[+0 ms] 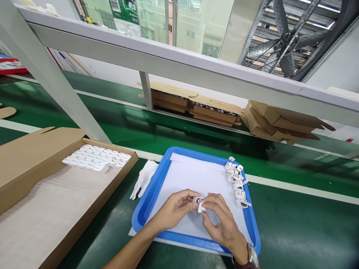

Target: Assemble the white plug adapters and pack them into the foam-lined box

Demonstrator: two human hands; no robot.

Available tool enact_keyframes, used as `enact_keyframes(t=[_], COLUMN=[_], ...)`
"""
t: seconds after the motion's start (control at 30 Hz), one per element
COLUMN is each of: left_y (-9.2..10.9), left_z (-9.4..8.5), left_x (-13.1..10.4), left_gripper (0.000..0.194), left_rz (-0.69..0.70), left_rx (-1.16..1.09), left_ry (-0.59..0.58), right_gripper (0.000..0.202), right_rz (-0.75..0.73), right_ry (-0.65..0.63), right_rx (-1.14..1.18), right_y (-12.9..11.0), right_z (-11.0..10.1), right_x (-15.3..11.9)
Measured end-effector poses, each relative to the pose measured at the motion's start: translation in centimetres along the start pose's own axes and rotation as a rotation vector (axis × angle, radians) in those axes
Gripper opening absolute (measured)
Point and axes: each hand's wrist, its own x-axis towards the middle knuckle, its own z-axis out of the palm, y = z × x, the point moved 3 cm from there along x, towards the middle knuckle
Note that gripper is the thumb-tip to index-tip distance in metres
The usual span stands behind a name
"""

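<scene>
Over the lined blue tray [153, 183], my left hand [176, 209] pinches a small white plastic case [197, 200] between thumb and fingertips. The case is open towards me, with something dark and reddish inside that is too small to name. My right hand [224, 222] comes from the other side, its fingertips closed on a small white cover [201, 207] at the mouth of the case. Whether the cover is joined to the case I cannot tell. Several similar white cases [239, 185] stand in a row along the tray's right side, some with covers sticking out.
A shallow cardboard box [109, 192] at the left holds rows of white pieces [97, 156] at its far end. A white glove [144, 177] lies against the tray. Beyond the rail [179, 58] stand open cartons [214, 112] and a large fan [286, 43].
</scene>
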Motion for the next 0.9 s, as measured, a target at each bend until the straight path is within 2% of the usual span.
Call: enact_keyframes(t=[0.27, 0.43, 0.57, 0.73, 0.8, 0.9], left_y=[0.4, -0.2, -0.2, 0.6, 0.5, 0.2], left_z=[0.5, 0.9, 0.6, 0.7, 0.7, 0.7], left_x=[-0.1, -0.1, -0.2, -0.6, -0.7, -0.7], left_gripper=[0.036, 0.036, 0.027, 0.017, 0.016, 0.016], left_rz=[0.021, 0.020, 0.065, 0.173, 0.217, 0.299], left_rx=[-0.025, 0.005, -0.011, 0.014, 0.055, 0.144], left_ry=[-0.053, 0.030, 0.100, 0.073, 0.063, 0.074], right_gripper=[0.041, 0.040, 0.033, 0.037, 0.035, 0.034], right_rz=[0.093, 0.148, 0.340, 0.612, 0.650, 0.600], right_ry=[0.022, -0.040, -0.056, -0.074, -0.085, -0.070], right_rx=[0.037, 0.105, 0.325, 0.638, 0.678, 0.591], right_y=[0.0, 0.2, 1.1, 2.3, 2.3, 1.9], right_z=[0.1, -0.2, -0.3, 0.3, 0.5, 0.4], right_x=[-0.4, -0.3, -0.4, -0.8, -0.8, -0.6])
